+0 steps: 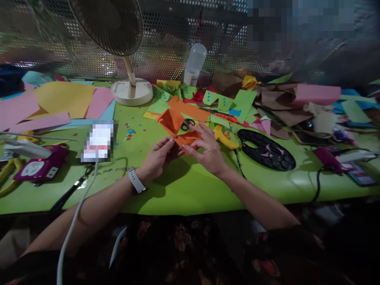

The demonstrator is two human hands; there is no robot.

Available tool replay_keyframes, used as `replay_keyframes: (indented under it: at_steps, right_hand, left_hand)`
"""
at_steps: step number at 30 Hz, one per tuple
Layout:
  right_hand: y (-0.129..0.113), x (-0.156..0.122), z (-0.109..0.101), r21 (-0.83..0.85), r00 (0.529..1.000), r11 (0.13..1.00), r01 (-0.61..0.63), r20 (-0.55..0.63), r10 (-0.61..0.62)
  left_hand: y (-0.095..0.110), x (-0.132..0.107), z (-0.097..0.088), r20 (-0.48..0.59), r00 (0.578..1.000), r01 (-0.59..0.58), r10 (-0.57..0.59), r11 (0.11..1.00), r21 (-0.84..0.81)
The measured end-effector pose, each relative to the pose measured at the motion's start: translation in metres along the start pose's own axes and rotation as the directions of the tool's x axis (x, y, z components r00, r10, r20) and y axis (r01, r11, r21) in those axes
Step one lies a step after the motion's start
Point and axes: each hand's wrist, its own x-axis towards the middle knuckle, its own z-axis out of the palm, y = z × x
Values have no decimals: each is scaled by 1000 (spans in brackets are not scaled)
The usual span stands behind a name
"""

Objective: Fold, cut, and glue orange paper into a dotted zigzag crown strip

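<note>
A folded piece of orange paper (171, 121) is held up over the middle of the green table, its flaps spread into open pockets. My left hand (158, 156) pinches its lower edge between thumb and fingers. On the other side my right hand (207, 148) grips the paper's right part, thumb in front and fingers over the top. Just behind the paper lie black-handled scissors (187, 124), partly covered. A yellow glue gun (225, 138) rests right of my right hand. Flat orange paper (190, 109) lies behind the held piece.
A white fan (132, 93) and a clear bottle (196, 59) stand at the back. Left are coloured sheets (63, 97), a lit phone (99, 140) and a purple power strip (41, 164). Right are a black palette (265, 150), brown paper scraps (279, 101) and another purple power strip (331, 160).
</note>
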Motion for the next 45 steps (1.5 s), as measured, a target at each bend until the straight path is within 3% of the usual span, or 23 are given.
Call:
replay_keyframes:
  at_steps: [4, 20, 45]
  right_hand:
    - [0, 0, 0, -11, 1000, 1000, 21, 7, -20]
    - [2, 3, -4, 77, 998, 997, -1, 66, -4]
    - [10, 1, -4, 104, 993, 993, -53, 112, 41]
  left_hand:
    - [1, 0, -1, -55, 998, 17, -17, 1000, -3]
    - [-1, -1, -3, 102, 995, -24, 14, 995, 93]
    - [-3, 3, -6, 103, 995, -7, -6, 992, 126]
